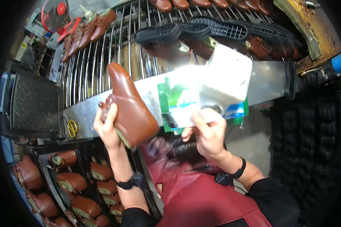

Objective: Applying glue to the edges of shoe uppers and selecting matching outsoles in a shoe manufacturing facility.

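Note:
My left hand (109, 126) is closed around a brown leather shoe upper (134, 108) at its laced side, the toe pointing up and away. A pale green edge, apparently of a last, shows at the upper's lower end. My right hand (211, 138) is pinched, thumb and fingers together, at the near edge of a green, white and blue printed sheet or carton (166, 108). What the fingers hold, if anything, cannot be made out. Just beyond them is a white plastic container (231, 73), cut open or tilted, overexposed by glare.
Several black soles (223, 28) lie on a metal-bar rack (102, 72) with brown shoes (91, 32). Yellow-handled scissors (72, 128) rest on the metal ledge (89, 115). Shelved brown uppers (85, 206) stand lower left; dark stacked soles (303, 140) fill the right.

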Motion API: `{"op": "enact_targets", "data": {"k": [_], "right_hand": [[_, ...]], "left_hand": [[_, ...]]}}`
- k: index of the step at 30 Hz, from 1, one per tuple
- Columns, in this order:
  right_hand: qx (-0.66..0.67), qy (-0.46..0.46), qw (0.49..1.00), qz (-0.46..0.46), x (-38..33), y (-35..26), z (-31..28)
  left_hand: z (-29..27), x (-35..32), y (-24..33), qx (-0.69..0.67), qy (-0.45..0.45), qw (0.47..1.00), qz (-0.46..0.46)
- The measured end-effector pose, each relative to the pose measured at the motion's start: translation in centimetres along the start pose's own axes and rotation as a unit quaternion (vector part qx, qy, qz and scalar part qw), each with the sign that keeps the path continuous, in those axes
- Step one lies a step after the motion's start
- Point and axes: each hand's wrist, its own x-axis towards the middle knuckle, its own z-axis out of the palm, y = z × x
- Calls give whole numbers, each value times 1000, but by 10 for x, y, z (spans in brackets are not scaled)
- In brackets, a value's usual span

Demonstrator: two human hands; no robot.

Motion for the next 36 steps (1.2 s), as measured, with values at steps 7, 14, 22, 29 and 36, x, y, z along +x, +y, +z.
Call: {"op": "enact_targets", "data": {"k": [7,14,22,29,36], "right_hand": [[-61,-1,992,-111,25,-24,1],[-54,48,995,-73,30,-26,6],[-117,40,992,-33,3,-20,-28],[-170,26,984,-51,-22,2,-56],[-322,92,902,-272,-22,4,-89]], "left_hand": [[31,244,-32,609,49,792,3],[55,263,-51,648,-6,759,-63],[-56,-46,-69,510,123,803,283],[-351,-136,-56,599,261,651,-386],[-358,-141,-100,454,217,828,-248]]}}
